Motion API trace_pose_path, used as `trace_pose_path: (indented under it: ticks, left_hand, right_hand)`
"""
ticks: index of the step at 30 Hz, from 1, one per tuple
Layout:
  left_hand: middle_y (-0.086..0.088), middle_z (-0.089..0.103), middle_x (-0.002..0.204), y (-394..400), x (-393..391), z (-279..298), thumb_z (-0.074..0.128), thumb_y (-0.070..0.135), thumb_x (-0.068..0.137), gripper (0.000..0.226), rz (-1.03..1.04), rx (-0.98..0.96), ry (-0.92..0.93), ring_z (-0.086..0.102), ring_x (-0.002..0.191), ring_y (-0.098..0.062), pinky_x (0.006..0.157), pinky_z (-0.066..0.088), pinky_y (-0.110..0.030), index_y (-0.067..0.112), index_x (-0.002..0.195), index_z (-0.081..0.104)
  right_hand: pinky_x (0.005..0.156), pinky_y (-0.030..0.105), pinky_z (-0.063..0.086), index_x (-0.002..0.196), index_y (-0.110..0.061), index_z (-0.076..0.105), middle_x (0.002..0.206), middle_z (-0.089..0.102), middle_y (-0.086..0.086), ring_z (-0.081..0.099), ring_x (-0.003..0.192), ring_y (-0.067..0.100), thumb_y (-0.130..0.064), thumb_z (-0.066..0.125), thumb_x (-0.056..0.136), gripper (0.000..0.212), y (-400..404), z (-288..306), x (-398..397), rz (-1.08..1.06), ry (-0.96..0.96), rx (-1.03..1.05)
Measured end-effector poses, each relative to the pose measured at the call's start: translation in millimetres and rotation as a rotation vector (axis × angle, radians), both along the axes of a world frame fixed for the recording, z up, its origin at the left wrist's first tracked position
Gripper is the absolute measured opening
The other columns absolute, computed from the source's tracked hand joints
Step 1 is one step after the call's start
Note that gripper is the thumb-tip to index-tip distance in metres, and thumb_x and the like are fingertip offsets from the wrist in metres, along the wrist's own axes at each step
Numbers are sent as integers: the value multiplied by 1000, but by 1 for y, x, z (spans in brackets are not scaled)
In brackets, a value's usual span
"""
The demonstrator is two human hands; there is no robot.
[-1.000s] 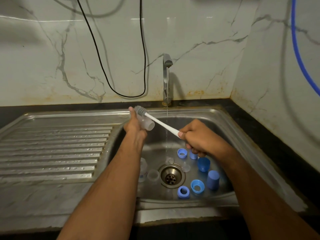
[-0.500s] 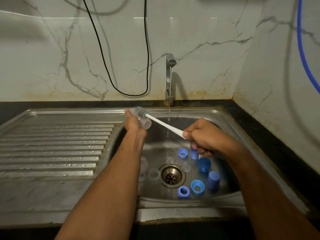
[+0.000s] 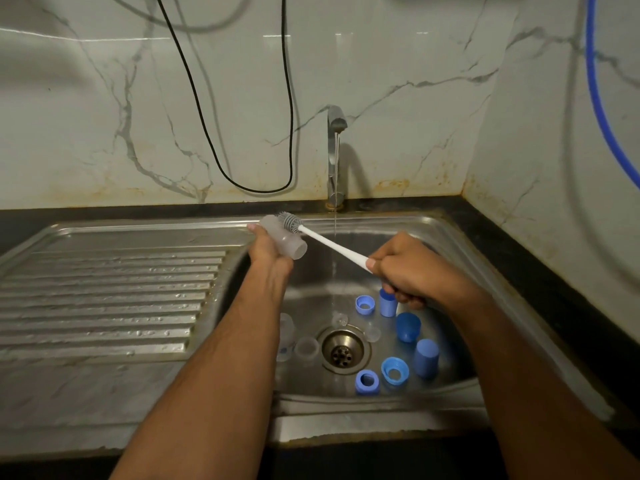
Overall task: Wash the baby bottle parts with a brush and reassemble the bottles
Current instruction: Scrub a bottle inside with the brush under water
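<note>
Over the sink basin [image 3: 460, 237] I see my left hand [image 3: 268, 247] wrapped around a clear, frosted bottle body [image 3: 284, 237], tilted with its open mouth toward me. My right hand [image 3: 405, 271] grips the white handle of the brush [image 3: 329, 242]; its grey bristled head touches the bottle's outside near the base. Blue rings and caps [image 3: 394, 368] lie around the drain [image 3: 343, 349] below.

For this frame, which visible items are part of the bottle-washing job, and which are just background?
Part of the job:
- clear bottle, held in the left hand
- brush, gripped by the right hand
- blue caps and rings in the sink
- clear parts beside the drain
- running tap

Just there:
- black cable
- blue hose
- draining board
</note>
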State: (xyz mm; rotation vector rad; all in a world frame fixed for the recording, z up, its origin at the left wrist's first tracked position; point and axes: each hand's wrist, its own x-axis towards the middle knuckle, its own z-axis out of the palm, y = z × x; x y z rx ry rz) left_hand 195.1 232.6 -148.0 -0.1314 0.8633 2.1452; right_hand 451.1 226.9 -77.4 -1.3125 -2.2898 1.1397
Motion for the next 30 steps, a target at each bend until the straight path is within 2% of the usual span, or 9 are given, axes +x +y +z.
trace_pose_path:
  ticks: [4,8,11,14,19,22,26,28,30]
  left_hand:
    - [-9,68,114,3,5,-2,65,68,79,79,-60,-30,43,68,96,-22,63,60,-35,9,131,55]
    - [-10,72,114,10,19,-3,63,62,87,69,-54,-114,132,72,95,-18,66,59,-28,9,130,59]
    - [-11,69,114,5,15,2,58,58,94,65,-2,-104,137,70,88,-17,61,58,-27,8,135,53]
    - [-6,64,98,-6,1,6,52,56,98,62,67,-65,96,65,77,-15,55,55,-25,9,140,48]
    - [-5,64,95,-2,9,6,60,63,90,67,68,-165,117,65,79,-16,72,55,-32,10,130,53]
    - [-6,64,92,-4,8,8,59,59,93,63,50,-155,124,64,74,-16,60,53,-32,8,130,53]
    - [-6,55,80,-9,5,10,50,36,103,26,61,-164,159,58,67,-16,54,50,-27,10,105,53]
    - [-7,51,78,-8,6,9,43,29,105,24,-11,-134,184,54,65,-17,50,48,-27,12,91,51]
    - [-6,56,82,-3,5,5,42,39,105,31,-58,-111,166,56,70,-17,53,49,-29,13,96,56]
  right_hand:
    - [39,22,36,97,-10,72,59,56,6,45,41,13,-21,52,101,23,-2,-10,-12,1,32,97]
    - [49,21,36,106,-12,73,68,56,-2,50,53,8,-23,54,103,22,-7,-15,-27,-17,40,235]
    - [42,22,36,101,-10,71,65,57,4,48,47,13,-23,52,102,23,-2,-15,-20,-33,35,131]
    - [39,23,36,96,-8,69,61,58,10,44,42,17,-22,52,100,23,4,-6,1,15,-117,32]
    - [39,22,37,99,-6,71,56,59,7,45,40,14,-22,53,101,24,-9,-2,-7,147,-270,-5]
    - [37,21,40,95,-4,71,63,66,11,49,40,16,-18,52,100,23,-6,-3,-8,41,-290,112]
    - [39,23,42,97,-8,70,67,63,9,51,44,14,-20,54,101,21,2,4,2,-94,-174,199]
    - [38,22,39,101,-12,70,67,61,8,49,46,13,-21,53,102,19,-2,5,-1,-73,-79,152]
    - [37,22,37,101,-14,69,65,59,9,47,45,14,-21,53,102,18,-9,3,-7,-25,-6,80]
